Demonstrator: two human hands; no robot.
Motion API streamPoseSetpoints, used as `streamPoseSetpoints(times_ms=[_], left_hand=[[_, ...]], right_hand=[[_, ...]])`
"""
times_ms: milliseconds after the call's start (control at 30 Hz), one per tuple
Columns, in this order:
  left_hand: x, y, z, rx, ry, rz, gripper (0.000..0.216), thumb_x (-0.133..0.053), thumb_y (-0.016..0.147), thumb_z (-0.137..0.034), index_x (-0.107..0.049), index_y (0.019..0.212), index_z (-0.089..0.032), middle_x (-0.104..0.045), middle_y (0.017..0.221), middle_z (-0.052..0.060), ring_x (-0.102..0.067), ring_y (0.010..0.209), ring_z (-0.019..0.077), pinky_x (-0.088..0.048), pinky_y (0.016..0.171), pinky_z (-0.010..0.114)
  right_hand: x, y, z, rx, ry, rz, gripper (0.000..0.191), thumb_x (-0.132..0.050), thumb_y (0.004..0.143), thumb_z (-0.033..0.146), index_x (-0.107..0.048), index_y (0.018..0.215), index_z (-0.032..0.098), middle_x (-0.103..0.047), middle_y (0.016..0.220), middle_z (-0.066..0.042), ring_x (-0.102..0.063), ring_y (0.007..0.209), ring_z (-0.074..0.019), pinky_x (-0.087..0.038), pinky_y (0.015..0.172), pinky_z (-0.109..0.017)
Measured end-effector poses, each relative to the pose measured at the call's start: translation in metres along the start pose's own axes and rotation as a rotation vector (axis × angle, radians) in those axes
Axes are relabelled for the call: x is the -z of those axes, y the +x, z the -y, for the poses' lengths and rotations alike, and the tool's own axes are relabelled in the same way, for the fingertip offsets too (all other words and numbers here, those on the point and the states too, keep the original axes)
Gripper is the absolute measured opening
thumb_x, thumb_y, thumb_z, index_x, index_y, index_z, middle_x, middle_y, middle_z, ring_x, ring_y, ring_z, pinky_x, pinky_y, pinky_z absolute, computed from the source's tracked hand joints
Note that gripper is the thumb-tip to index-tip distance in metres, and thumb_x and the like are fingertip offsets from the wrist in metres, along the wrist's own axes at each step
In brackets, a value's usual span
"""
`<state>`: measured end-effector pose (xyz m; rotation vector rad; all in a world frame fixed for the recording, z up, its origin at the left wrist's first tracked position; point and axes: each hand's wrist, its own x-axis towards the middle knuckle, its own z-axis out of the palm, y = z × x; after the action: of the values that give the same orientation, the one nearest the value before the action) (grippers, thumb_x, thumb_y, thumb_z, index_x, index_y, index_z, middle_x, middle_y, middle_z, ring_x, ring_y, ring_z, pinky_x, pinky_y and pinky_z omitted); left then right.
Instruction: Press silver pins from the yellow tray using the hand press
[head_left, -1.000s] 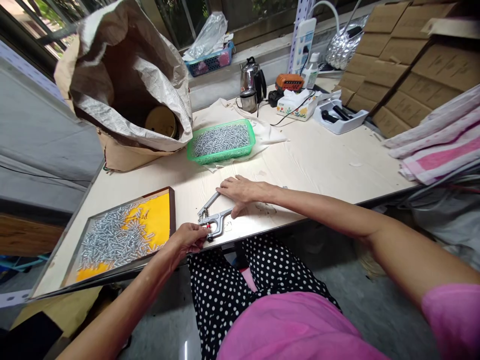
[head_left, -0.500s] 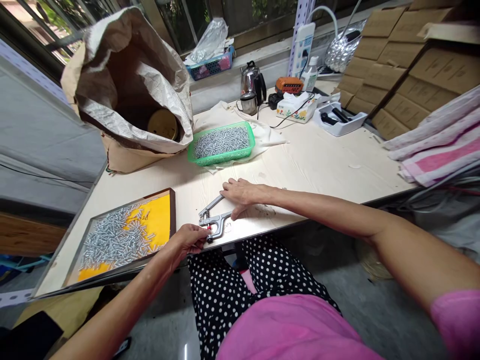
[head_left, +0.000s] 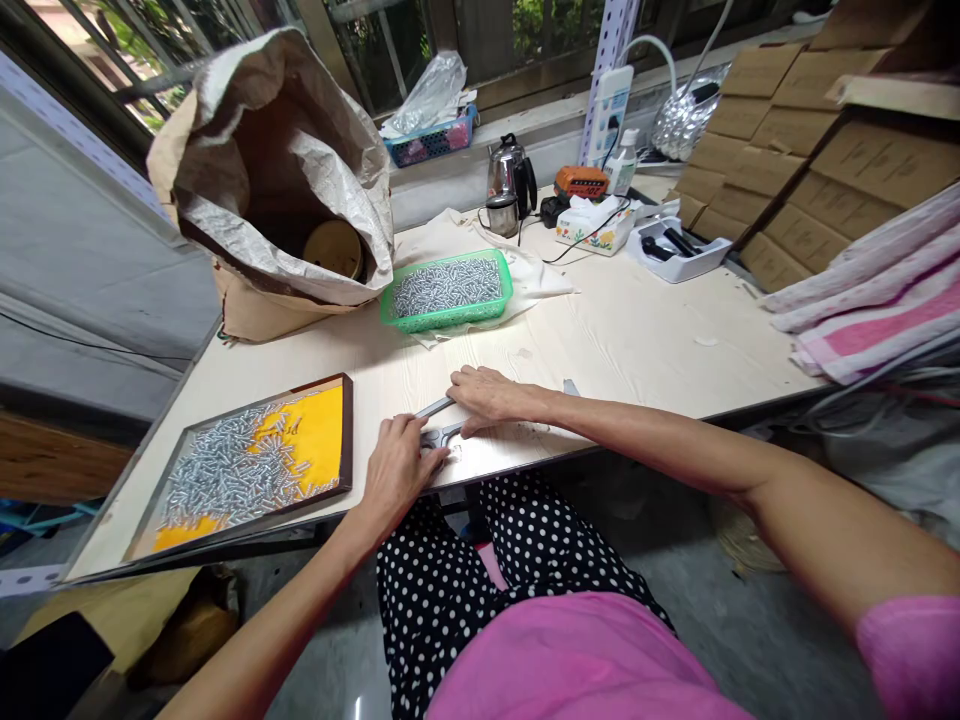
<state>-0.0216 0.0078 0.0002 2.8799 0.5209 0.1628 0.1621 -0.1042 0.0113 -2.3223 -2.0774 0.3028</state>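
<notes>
A pair of grey metal snap pliers (head_left: 448, 431) lies at the table's front edge. My right hand (head_left: 486, 394) is closed over the ends of its two handles, which are spread apart. Around the jaw end is my left hand (head_left: 399, 455), closed, with its thumb along the near side; the jaws are hidden beneath it. To the left, a shallow tray (head_left: 346, 430) with a yellow bottom holds many small silvery metal pins (head_left: 232, 470). A green basket (head_left: 446, 318) full of similar pieces stands behind the pliers.
A large open paper sack (head_left: 277, 290) stands at the back left. Farther back are a steel kettle (head_left: 506, 165), a metal cup (head_left: 501, 213), a tissue box (head_left: 592, 228) and a white tray (head_left: 682, 262). Stacked cardboard boxes (head_left: 772, 150) and a striped towel (head_left: 870, 300) are at right.
My left hand has moved from beside the pliers' jaw, where its fingertips were at a red part, up and over the jaw end. My right hand stays on the handles. The view has shifted slightly.
</notes>
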Motion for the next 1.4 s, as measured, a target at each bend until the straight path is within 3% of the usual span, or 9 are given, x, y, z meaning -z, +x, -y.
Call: streamPoseSetpoints(times_ms=[100, 267, 533, 733, 867, 1000, 1133, 1233, 1400], left_hand=[[-0.011, 0.023, -0.003, -0.117, 0.038, 0.059, 0.06, -0.072, 0.083, -0.035, -0.053, 0.136, -0.013, -0.055, 0.141, 0.017, -0.049, 0.128, 0.0319, -0.043, 0.107, 0.044], [-0.008, 0.045, 0.001, -0.209, 0.099, 0.205, 0.067, -0.069, 0.086, -0.043, -0.048, 0.141, -0.011, -0.06, 0.13, 0.017, -0.054, 0.118, 0.0315, -0.045, 0.102, 0.044], [-0.005, 0.039, -0.012, -0.154, 0.111, 0.195, 0.026, -0.06, 0.094, -0.037, -0.069, 0.106, -0.016, -0.064, 0.105, 0.011, -0.056, 0.104, 0.0271, -0.048, 0.086, 0.037], [-0.01, 0.035, -0.017, -0.124, 0.071, 0.19, 0.02, -0.06, 0.094, -0.033, -0.071, 0.099, -0.017, -0.066, 0.099, 0.009, -0.057, 0.102, 0.0263, -0.048, 0.085, 0.036], [-0.014, 0.034, -0.013, -0.086, 0.07, 0.117, 0.033, -0.064, 0.09, -0.036, -0.067, 0.116, -0.015, -0.066, 0.11, 0.012, -0.057, 0.107, 0.029, -0.049, 0.091, 0.04], [-0.015, 0.016, -0.004, -0.025, -0.05, -0.122, 0.046, -0.062, 0.091, -0.037, -0.058, 0.132, -0.017, -0.061, 0.13, 0.014, -0.055, 0.119, 0.0291, -0.047, 0.1, 0.043], [-0.006, -0.017, 0.013, 0.152, -0.156, -0.323, 0.035, -0.048, 0.097, -0.039, -0.069, 0.113, -0.016, -0.066, 0.109, 0.012, -0.062, 0.103, 0.0255, -0.049, 0.092, 0.037], [0.0, -0.035, 0.025, 0.33, -0.163, -0.175, 0.035, -0.047, 0.097, -0.041, -0.072, 0.092, -0.016, -0.068, 0.091, 0.01, -0.065, 0.084, 0.023, -0.048, 0.079, 0.033], [0.006, -0.032, 0.027, 0.474, -0.122, 0.13, 0.037, -0.053, 0.092, -0.049, -0.073, 0.083, -0.019, -0.074, 0.09, 0.009, -0.067, 0.086, 0.0242, -0.043, 0.07, 0.029]], right_hand=[[0.0, -0.001, 0.0, 0.002, -0.002, 0.032, 0.057, -0.074, 0.083, 0.051, -0.065, 0.119, 0.008, -0.059, 0.121, -0.017, -0.051, 0.113, -0.0306, -0.046, 0.087, -0.037], [0.006, -0.006, -0.001, -0.039, 0.011, 0.095, 0.063, -0.075, 0.082, 0.047, -0.059, 0.128, 0.007, -0.057, 0.125, -0.018, -0.05, 0.116, -0.0312, -0.048, 0.086, -0.036], [0.0, -0.01, 0.005, -0.035, 0.033, 0.047, 0.027, -0.067, 0.091, 0.032, -0.068, 0.109, 0.011, -0.066, 0.111, -0.014, -0.058, 0.107, -0.0266, -0.044, 0.083, -0.033], [-0.012, -0.016, 0.006, -0.045, 0.093, 0.006, 0.018, -0.059, 0.097, 0.027, -0.068, 0.104, 0.014, -0.068, 0.106, -0.01, -0.062, 0.099, -0.0224, -0.044, 0.079, -0.03], [-0.005, -0.014, 0.005, -0.061, 0.075, -0.027, 0.031, -0.07, 0.09, 0.032, -0.067, 0.112, 0.011, -0.063, 0.115, -0.015, -0.057, 0.111, -0.0263, -0.047, 0.089, -0.035], [-0.011, -0.023, 0.005, -0.041, 0.171, -0.139, 0.079, -0.082, 0.079, 0.035, -0.046, 0.144, 0.009, -0.048, 0.143, -0.023, -0.044, 0.133, -0.0322, -0.042, 0.106, -0.047], [-0.037, -0.051, 0.02, -0.007, 0.234, -0.312, 0.073, -0.072, 0.087, 0.031, -0.039, 0.15, 0.013, -0.036, 0.155, -0.022, -0.025, 0.148, -0.0335, -0.029, 0.118, -0.055], [-0.058, -0.063, 0.038, -0.041, 0.296, -0.368, 0.06, -0.061, 0.094, 0.028, -0.041, 0.149, 0.015, -0.041, 0.152, -0.021, -0.027, 0.148, -0.0325, -0.033, 0.117, -0.057], [-0.073, -0.057, 0.059, -0.134, 0.369, -0.415, 0.047, -0.05, 0.099, 0.023, -0.047, 0.145, 0.017, -0.051, 0.143, -0.017, -0.039, 0.141, -0.0286, -0.038, 0.115, -0.052]])
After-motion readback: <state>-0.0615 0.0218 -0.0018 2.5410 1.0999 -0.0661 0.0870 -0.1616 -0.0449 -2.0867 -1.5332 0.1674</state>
